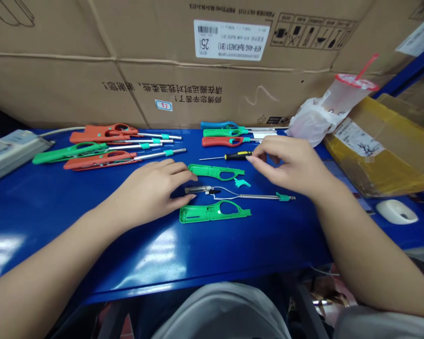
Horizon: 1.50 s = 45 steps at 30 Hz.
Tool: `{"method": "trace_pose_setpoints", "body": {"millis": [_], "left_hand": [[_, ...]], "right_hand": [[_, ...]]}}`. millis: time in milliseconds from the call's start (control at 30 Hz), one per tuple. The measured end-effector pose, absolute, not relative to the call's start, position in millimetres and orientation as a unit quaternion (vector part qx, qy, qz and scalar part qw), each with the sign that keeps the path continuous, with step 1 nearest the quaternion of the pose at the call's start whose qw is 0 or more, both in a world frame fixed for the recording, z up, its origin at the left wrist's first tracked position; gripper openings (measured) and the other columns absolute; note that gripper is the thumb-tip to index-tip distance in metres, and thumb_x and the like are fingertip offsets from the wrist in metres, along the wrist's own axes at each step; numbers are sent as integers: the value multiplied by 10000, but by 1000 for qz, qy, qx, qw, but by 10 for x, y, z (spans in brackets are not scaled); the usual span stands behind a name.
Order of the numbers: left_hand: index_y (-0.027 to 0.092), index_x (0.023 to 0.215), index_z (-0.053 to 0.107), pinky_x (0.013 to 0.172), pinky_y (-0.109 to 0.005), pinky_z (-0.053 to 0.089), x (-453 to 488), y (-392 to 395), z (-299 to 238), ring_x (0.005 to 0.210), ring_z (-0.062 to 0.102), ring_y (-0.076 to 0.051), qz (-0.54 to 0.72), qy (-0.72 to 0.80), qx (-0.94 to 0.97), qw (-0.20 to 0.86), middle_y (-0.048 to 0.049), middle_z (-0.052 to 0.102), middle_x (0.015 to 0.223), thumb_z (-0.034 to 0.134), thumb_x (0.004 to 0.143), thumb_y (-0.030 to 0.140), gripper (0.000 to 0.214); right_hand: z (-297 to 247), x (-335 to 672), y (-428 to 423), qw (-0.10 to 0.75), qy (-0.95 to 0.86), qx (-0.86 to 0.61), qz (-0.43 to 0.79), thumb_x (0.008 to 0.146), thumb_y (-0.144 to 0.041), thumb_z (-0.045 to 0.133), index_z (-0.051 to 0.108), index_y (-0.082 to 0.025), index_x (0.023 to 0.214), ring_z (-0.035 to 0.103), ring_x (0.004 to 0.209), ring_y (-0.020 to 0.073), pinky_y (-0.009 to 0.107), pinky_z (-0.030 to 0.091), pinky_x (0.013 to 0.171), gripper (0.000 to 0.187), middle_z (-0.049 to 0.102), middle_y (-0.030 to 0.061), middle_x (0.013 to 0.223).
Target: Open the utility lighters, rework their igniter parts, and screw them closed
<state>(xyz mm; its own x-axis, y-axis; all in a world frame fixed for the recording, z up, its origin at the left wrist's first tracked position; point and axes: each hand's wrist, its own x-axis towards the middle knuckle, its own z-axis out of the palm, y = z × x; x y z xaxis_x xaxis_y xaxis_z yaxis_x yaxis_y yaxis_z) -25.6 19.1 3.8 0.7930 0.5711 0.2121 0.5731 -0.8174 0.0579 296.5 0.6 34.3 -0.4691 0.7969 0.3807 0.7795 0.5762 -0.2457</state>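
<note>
My left hand (159, 186) has its fingers spread, palm down. Its thumb and index finger are beside the left ends of a green lighter shell half (210, 170) and a small clear fuel tank (198, 189). Wires link the tank to a metal lighter tube (259, 196) with a teal collar. A second green shell half (201, 214) lies nearer, inner side up. Between them is a loose teal trigger (241, 183). My right hand (289, 162) has its thumb and fingertips pinched at the handle end of a yellow-and-black screwdriver (235, 156), which lies flat on the table.
Orange and green lighters (102, 134) lie at back left, and blue, green and red ones (221, 141) at back centre. A power strip (10, 153) is far left. To the right are a bagged drink cup (349, 94), a taped carton (388, 141) and a white object (395, 212).
</note>
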Motion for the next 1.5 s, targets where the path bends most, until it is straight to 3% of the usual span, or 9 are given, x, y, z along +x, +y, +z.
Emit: {"method": "trace_pose_setpoints", "body": {"millis": [67, 200, 367, 667, 933, 1100, 1233, 1333, 1500], "left_hand": [[206, 1139, 713, 851, -401, 547, -253, 206, -23, 999, 684, -273, -97, -318, -943, -10, -79, 723, 1102, 584, 996, 358, 245], [190, 1047, 696, 821, -369, 546, -231, 220, -92, 956, 683, -245, -109, -343, -932, -51, -65, 717, 1012, 515, 1029, 283, 205], [187, 1020, 688, 842, -362, 541, -211, 238, -88, 960, 681, -236, -164, -349, -921, -59, -61, 733, 1007, 541, 1024, 281, 175], [181, 1025, 727, 854, -358, 532, -171, 236, -200, 962, 665, -231, -190, -368, -902, -123, -70, 737, 998, 582, 1007, 272, 171], [174, 1042, 734, 744, -284, 521, -146, 154, -104, 845, 666, -175, -280, -356, -880, -144, -50, 719, 929, 619, 995, 300, 177], [183, 1036, 740, 824, -316, 544, -158, 117, -12, 890, 679, -184, -299, -311, -894, -122, -54, 749, 947, 616, 1000, 284, 164], [194, 1038, 738, 830, -336, 548, -188, 113, 42, 895, 680, -193, -256, -241, -930, -108, -53, 753, 955, 605, 1006, 265, 154], [210, 1033, 739, 814, -346, 549, -205, 106, 58, 882, 687, -201, -252, -233, -937, -63, -51, 761, 965, 611, 997, 268, 145], [229, 1004, 742, 775, -341, 542, -233, 123, 74, 850, 686, -203, -234, -237, -943, -20, -40, 761, 939, 595, 994, 278, 155]], "right_hand": [[242, 2810, -19, 269, -868, -417, 13, 1003, -301, 525, 686, -209, 901, 653, 852, 209, 341, 462, 777, 211, 736, 68, 915], [53, 2606, -29, 221, -901, -373, 8, 1010, -280, 526, 702, -219, 934, 629, 941, 237, 382, 452, 839, 201, 721, 75, 978], [-69, 2553, -4, 255, -896, -355, 79, 983, -254, 592, 712, -201, 909, 589, 987, 237, 390, 476, 884, 151, 656, 88, 976], [-158, 2471, -25, 153, -898, -393, 122, 946, -383, 714, 725, -213, 1071, 574, 1070, 266, 423, 450, 926, 212, 659, 79, 1078], [27, 2624, 5, 252, -841, -457, 143, 951, -260, 614, 662, -192, 1024, 622, 941, 219, 362, 479, 854, 111, 686, 69, 991], [193, 2748, -5, 174, -858, -420, 240, 932, -278, 639, 717, -212, 962, 646, 851, 181, 319, 492, 800, 106, 739, 40, 967], [178, 2726, -23, 172, -867, -405, 232, 917, -240, 636, 700, -203, 1081, 624, 804, 162, 288, 474, 721, 180, 734, 43, 1009], [145, 2726, -19, 135, -884, -388, 224, 927, -210, 608, 701, -204, 1049, 643, 865, 175, 295, 476, 763, 153, 731, 50, 1034], [171, 2858, -15, 43, -876, -454, 158, 867, -296, 699, 696, -213, 985, 616, 770, 185, 295, 421, 645, 144, 708, 40, 945]]}}
